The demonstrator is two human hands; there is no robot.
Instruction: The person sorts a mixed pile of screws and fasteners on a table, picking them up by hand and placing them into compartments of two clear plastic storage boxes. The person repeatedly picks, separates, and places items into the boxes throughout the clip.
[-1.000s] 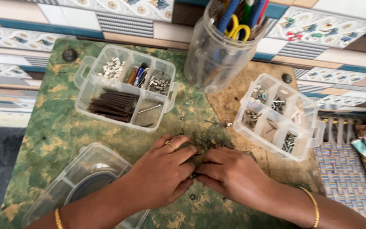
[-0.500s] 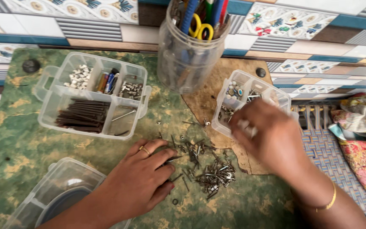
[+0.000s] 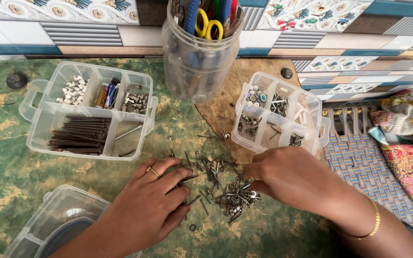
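Observation:
A loose pile of small screws and nails lies on the green mottled tabletop. My left hand, with a ring on one finger, rests palm down at the pile's left edge, fingertips touching a few nails. My right hand sits at the pile's right edge, fingers curled onto the screws; whether it holds any I cannot tell. Behind the right hand stands a clear divided box with small hardware. A second clear divided box at the left holds long dark nails, white clips and screws.
A clear plastic jar with scissors and pens stands at the back centre. A clear lidded container sits at the front left. A patterned tile wall runs behind. At the right lie a woven mat and floral cloth.
My right hand came down from the right divided box to the pile's right edge. A second ago both hands were together over the pile. The view shifted slightly.

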